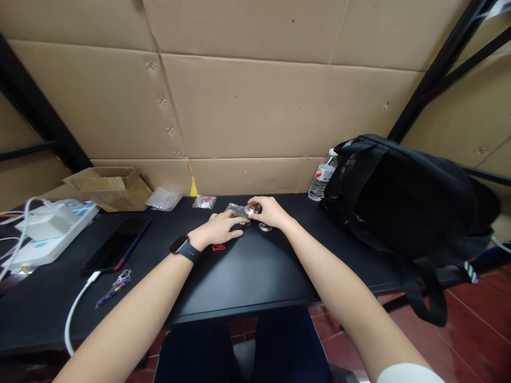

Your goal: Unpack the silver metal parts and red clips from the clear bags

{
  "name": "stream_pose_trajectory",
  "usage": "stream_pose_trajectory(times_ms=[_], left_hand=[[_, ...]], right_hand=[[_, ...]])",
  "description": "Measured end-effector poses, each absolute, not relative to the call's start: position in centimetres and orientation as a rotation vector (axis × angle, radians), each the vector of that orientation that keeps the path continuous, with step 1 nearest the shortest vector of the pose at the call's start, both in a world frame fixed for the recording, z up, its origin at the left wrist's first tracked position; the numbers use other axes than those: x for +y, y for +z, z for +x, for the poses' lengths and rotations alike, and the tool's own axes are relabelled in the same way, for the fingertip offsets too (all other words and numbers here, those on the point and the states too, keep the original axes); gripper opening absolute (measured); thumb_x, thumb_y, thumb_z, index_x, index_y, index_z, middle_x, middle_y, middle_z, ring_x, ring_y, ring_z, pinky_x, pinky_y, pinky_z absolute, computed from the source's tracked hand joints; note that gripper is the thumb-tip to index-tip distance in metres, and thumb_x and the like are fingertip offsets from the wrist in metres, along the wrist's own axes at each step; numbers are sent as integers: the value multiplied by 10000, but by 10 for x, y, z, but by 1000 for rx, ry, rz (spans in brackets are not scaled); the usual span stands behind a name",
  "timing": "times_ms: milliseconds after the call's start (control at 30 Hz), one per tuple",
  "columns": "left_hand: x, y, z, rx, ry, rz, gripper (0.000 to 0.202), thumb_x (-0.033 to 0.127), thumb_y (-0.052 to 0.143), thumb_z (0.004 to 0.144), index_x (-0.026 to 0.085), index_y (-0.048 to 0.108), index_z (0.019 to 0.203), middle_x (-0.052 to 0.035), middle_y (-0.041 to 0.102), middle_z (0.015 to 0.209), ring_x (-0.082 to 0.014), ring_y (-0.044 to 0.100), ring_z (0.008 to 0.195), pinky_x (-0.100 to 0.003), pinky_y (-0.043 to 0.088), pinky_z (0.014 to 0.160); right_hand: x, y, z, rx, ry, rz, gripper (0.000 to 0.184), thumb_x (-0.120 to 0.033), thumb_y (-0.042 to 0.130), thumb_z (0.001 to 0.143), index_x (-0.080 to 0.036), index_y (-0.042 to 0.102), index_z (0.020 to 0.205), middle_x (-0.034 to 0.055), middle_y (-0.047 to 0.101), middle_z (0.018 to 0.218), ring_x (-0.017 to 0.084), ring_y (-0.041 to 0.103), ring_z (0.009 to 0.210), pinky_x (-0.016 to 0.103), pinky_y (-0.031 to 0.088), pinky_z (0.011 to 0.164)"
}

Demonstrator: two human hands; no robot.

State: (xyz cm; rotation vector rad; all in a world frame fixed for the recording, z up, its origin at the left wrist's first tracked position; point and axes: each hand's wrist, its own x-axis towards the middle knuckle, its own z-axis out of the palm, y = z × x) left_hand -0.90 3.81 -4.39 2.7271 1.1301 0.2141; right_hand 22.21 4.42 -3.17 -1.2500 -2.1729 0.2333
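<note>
Near the middle of the black table, my right hand [273, 211] pinches a small round metal piece [251, 209], silvery with some reddish brown; its exact kind is unclear. Just below those fingers, another round silver-rimmed piece [264, 227] rests on the tabletop. My left hand [220, 229], a dark watch on its wrist, lies with fingers stretched out, its fingertips against a clear plastic packet [235, 208]. Beside its palm is a red cord [217, 247], partly covered by the hand.
A small clear packet [204, 201] and a crumpled plastic bag [164, 199] lie toward the back, beside an open cardboard box [115, 189]. On the left are a phone [114, 244], a keychain [115, 288] and a power strip [51, 236]. A water bottle [322, 176] and black backpack [407, 207] stand right.
</note>
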Motion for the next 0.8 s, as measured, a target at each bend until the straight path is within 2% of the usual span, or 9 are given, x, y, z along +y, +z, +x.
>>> stream_pose_trajectory(times_ms=[233, 400, 600, 800], left_hand=[[36, -49, -5, 1195, 113, 2713, 475, 548, 474, 956, 483, 500, 1426, -80, 441, 1500, -370, 410, 1384, -586, 333, 1085], [34, -46, -3, 1229, 86, 2737, 458, 549, 489, 948, 489, 531, 1400, -67, 447, 1531, -376, 346, 1436, -593, 293, 1110], [33, -41, -5, 1225, 28, 2673, 461, 539, 505, 940, 477, 543, 1395, -58, 402, 1581, -384, 341, 1451, -604, 279, 1122], [33, -40, -5, 1193, 72, 2670, 442, 520, 521, 938, 457, 575, 1372, -54, 409, 1580, -369, 338, 1458, -603, 272, 1131]], right_hand=[[43, -32, 223, -2313, 144, -1390, 251, -167, 743, 706, -165, 779, 954, 80, 763, 897, 209, 690, 814, 263, 480, 745], [43, -35, 222, -2318, 222, -1459, 251, -185, 766, 705, -182, 781, 956, 68, 770, 872, 206, 701, 803, 253, 478, 720], [45, -33, 225, -2238, 187, -1573, 193, -155, 751, 680, -177, 782, 869, 57, 755, 767, 194, 692, 740, 244, 464, 663], [48, -38, 221, -2232, 235, -1492, 243, -209, 820, 683, -171, 795, 922, 56, 761, 820, 188, 693, 774, 241, 479, 711]])
